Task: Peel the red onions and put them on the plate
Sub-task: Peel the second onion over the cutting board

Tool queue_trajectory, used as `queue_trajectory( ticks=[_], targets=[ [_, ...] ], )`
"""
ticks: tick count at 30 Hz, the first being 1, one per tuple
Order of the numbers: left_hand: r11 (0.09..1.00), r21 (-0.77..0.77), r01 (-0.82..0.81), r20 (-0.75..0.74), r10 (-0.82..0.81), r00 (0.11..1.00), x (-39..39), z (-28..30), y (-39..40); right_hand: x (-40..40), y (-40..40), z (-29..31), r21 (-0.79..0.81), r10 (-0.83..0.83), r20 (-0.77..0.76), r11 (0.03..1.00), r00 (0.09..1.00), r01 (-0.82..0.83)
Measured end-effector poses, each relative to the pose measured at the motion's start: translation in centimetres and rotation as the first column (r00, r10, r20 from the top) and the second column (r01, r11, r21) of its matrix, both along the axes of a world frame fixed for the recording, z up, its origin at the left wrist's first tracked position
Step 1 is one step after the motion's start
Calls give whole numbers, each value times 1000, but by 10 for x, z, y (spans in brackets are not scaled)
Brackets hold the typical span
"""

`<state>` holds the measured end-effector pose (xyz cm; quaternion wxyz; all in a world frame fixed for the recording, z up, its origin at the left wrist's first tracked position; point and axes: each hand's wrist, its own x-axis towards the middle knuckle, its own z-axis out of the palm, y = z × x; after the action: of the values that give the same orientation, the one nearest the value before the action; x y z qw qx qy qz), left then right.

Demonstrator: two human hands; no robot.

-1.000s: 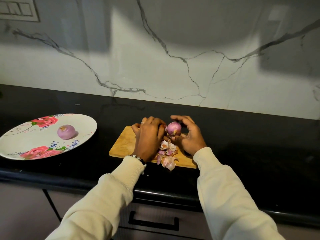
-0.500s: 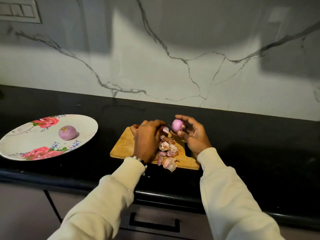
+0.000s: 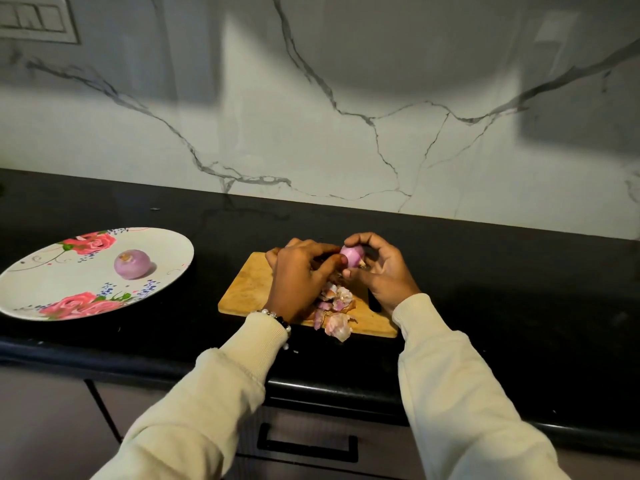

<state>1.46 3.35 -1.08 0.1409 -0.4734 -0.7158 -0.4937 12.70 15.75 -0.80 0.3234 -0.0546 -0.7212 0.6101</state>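
Head view: right hand [image 3: 382, 271] gripped onion [image 3: 352, 255] at frame centre above board [image 3: 249, 289]; left hand [image 3: 299, 275] pinched its skin from the left. Plate [image 3: 169, 244] sat far left, so left hand was nearer.

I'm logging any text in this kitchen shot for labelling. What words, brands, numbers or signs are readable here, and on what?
None: no readable text anywhere in the head view.
The plate carries only painted roses and sprigs, no lettering.
The switch panel on the wall shows no legible marks.
The cutting board, onion skins and drawer handle are unmarked.
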Motion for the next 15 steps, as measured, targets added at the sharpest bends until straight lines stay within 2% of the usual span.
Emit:
queue_trajectory(
  ticks=[5, 12, 15],
  targets=[
    [998, -2, 67, 54, -67, 996, -2, -1, 2, -2, 3, -3, 56, -40, 40, 998, 998, 37],
    [997, -2, 73, 27, -73, 997, -4, -5, 3, -2, 5, -3, 106, -66, 82, 993, 995, 57],
    [999, -35, 29, -44, -31, 999, -3, -4, 2, -3, 5, -4, 123, -65, 78, 991, 995, 55]
  ],
)
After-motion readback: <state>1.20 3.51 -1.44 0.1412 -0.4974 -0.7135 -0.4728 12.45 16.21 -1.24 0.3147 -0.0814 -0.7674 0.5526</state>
